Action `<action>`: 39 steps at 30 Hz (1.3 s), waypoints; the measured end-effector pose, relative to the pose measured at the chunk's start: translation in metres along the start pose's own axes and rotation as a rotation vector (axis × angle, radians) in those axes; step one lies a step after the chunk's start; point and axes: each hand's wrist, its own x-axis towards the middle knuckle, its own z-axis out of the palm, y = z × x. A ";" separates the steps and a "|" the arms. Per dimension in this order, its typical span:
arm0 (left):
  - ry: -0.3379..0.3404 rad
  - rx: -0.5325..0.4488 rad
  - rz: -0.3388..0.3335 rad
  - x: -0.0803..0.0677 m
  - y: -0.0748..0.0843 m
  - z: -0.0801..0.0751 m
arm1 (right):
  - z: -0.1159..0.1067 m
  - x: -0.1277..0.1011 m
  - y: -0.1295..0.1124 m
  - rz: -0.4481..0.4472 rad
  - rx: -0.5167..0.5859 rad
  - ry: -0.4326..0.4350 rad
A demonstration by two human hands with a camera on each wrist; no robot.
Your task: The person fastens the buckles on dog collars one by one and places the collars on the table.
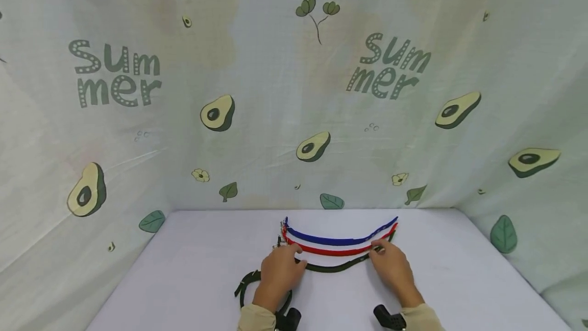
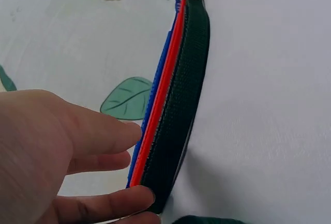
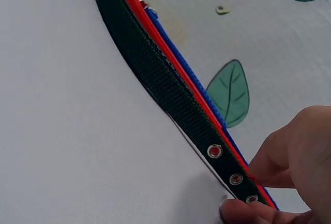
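Pinched at both ends, the dark green strap [image 1: 337, 267] is held on edge on the white table [image 1: 184, 269]: the left hand [image 1: 279, 271] curls thumb and fingers round it near the buckle end at about 9 o'clock of the bundle, and the right hand [image 1: 392, 268] pinches the eyelet end at about 3 o'clock. Just beyond it, toward 12 o'clock, a red strap [image 1: 337, 251] and a blue strap [image 1: 337, 241] lie alongside in the same shallow curve, pressed close in both wrist views. Another dark strap [image 1: 245, 282] curls on the table at 7 o'clock, partly under the left wrist.
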 end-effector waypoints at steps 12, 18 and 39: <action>-0.019 0.018 -0.055 -0.005 -0.009 0.010 | 0.005 -0.004 0.009 0.050 -0.003 0.008; -0.026 0.062 -0.042 -0.004 -0.013 0.012 | 0.002 -0.002 0.009 0.039 0.006 0.007; -0.017 0.071 0.019 0.005 -0.017 0.012 | 0.002 -0.001 0.006 -0.009 -0.014 0.066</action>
